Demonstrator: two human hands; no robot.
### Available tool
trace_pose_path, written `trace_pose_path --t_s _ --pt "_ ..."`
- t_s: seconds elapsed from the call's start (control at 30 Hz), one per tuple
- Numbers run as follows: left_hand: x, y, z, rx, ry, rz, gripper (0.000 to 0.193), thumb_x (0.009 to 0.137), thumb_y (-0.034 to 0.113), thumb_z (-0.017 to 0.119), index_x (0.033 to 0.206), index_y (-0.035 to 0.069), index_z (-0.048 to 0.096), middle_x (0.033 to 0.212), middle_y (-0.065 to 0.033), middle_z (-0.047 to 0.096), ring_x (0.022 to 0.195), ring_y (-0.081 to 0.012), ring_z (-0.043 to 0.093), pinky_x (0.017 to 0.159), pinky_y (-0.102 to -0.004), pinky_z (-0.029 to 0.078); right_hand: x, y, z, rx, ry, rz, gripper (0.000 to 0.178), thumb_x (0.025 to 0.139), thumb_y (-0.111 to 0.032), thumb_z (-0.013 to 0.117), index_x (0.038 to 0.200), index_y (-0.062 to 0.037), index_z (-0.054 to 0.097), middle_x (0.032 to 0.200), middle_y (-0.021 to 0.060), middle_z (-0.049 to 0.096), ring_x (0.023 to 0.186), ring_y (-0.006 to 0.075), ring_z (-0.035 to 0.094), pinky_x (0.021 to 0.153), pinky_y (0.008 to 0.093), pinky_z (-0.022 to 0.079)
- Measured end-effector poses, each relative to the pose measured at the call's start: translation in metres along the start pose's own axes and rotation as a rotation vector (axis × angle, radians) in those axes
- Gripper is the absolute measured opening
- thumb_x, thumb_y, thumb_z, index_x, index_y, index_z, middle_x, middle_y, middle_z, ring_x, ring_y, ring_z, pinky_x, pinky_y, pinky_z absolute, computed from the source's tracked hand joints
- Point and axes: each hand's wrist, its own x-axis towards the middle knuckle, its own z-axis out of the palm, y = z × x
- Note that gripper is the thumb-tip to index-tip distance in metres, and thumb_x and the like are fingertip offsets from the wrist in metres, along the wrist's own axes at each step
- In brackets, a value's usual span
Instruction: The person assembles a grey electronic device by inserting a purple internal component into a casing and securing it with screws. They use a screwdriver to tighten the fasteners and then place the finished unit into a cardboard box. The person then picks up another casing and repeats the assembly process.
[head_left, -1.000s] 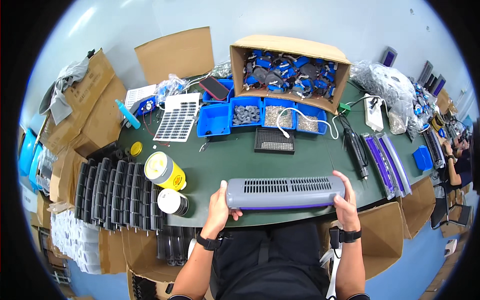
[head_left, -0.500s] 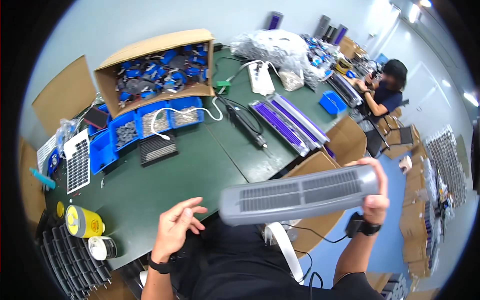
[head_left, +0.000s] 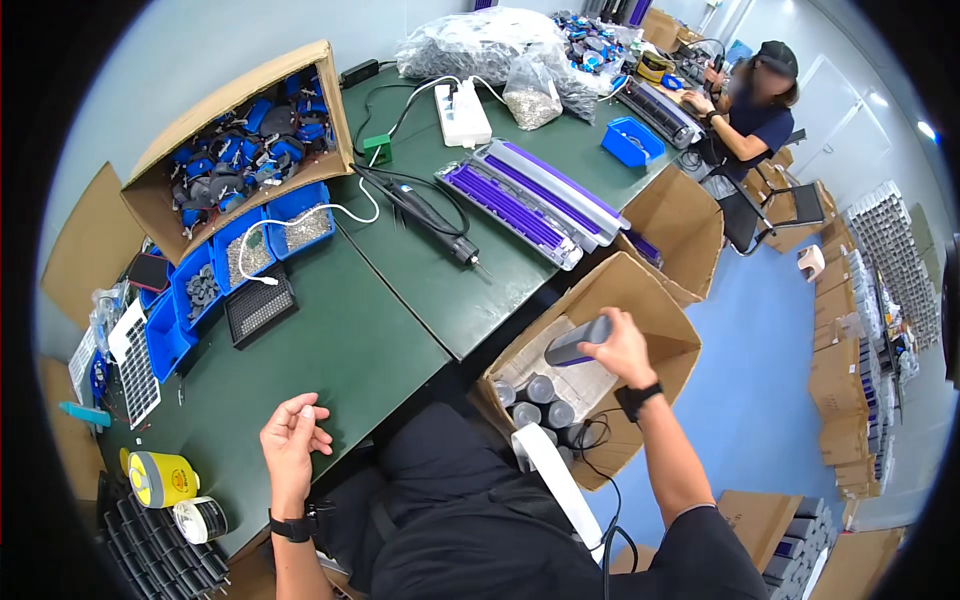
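My right hand [head_left: 624,350] grips the upper end of a long grey vented housing [head_left: 574,344]. The housing stands tilted inside an open cardboard box [head_left: 668,345] to the right of my lap, its lower part hidden in the box. Several similar grey pieces [head_left: 540,388] stand on end next to it there. Over the near edge of the green table [head_left: 350,345], my left hand [head_left: 292,442] is empty, its fingers loosely bent and apart from the thumb.
A power screwdriver [head_left: 440,228] and purple-and-grey housings [head_left: 530,205] lie on the table. Blue bins [head_left: 172,340] and a carton of blue-grey parts [head_left: 335,105] stand left. A black cable [head_left: 590,465] hangs across the box. A co-worker [head_left: 755,120] sits far right.
My right hand has lowered the grey housing from in front of me into the cardboard box, turning it on end. My left hand stays empty. The view has shifted.
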Motion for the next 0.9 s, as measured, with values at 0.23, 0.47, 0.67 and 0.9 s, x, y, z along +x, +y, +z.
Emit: trace_pose_path --t_s 0.23,0.47,0.67,0.9 --pt "-0.007 0.000 0.014 0.140 0.135 0.010 0.021 0.106 0.010 0.065 0.121 -0.003 0.071 0.097 -0.0090 0.073 0.062 -0.0080 0.064 0.051 -0.0216 0.052 0.035 0.032 0.187 -0.122 -0.363 -0.008 0.083 0.069 -0.028 0.091 0.143 -0.0117 0.056 0.136 0.0234 0.058 0.127 0.0442 0.061 0.104 0.0533 0.055" --pt "-0.006 0.005 0.025 0.216 0.215 -0.024 0.018 0.106 0.012 0.067 0.117 -0.002 0.072 0.090 -0.0071 0.072 0.057 -0.0067 0.062 0.046 -0.0210 0.047 0.032 0.039 0.258 -0.114 -0.462 -0.035 0.091 0.068 -0.029 0.092 0.147 -0.0075 0.053 0.136 0.0246 0.059 0.126 0.0465 0.061 0.104 0.0536 0.055" --pt "-0.005 0.006 0.030 0.268 0.274 -0.065 0.019 0.105 0.014 0.068 0.115 -0.001 0.073 0.086 -0.0051 0.071 0.055 -0.0055 0.060 0.043 -0.0205 0.043 0.018 0.037 0.265 -0.030 -0.472 -0.009 0.101 0.068 -0.032 0.095 0.151 -0.0035 0.045 0.140 0.0265 0.059 0.128 0.0470 0.061 0.105 0.0526 0.054" --pt "0.000 0.010 0.040 0.253 0.273 -0.055 0.019 0.104 0.015 0.069 0.113 0.000 0.073 0.085 -0.0046 0.071 0.054 -0.0055 0.060 0.043 -0.0203 0.042 0.023 0.062 0.271 0.121 -0.465 0.068 0.115 0.067 -0.035 0.099 0.158 -0.0005 0.037 0.148 0.0314 0.058 0.133 0.0452 0.060 0.109 0.0500 0.052"
